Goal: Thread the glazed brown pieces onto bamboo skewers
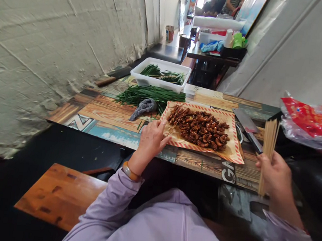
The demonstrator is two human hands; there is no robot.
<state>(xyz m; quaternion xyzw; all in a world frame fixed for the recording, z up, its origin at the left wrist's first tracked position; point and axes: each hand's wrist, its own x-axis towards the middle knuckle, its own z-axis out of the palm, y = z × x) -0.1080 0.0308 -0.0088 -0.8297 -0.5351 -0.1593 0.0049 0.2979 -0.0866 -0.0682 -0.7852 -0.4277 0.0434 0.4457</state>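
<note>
In my right hand is a bundle of thin wooden skewers, held upright beyond the table's right front edge. My left hand is at the left edge of a paper sheet with a red-striped border, thumb apart from the fingers; the fingertips are partly hidden. Dark brown, glossy sauced pieces are heaped on the paper. At the heap's left side, a few skewers of the same food lie with their bare stick ends towards my left hand.
Long green chives lie behind a crumpled grey cloth. A white plastic tub holds more greens. Right of the paper rests a cleaver, near red-and-clear plastic packaging. A wooden stool stands lower left; people are far back.
</note>
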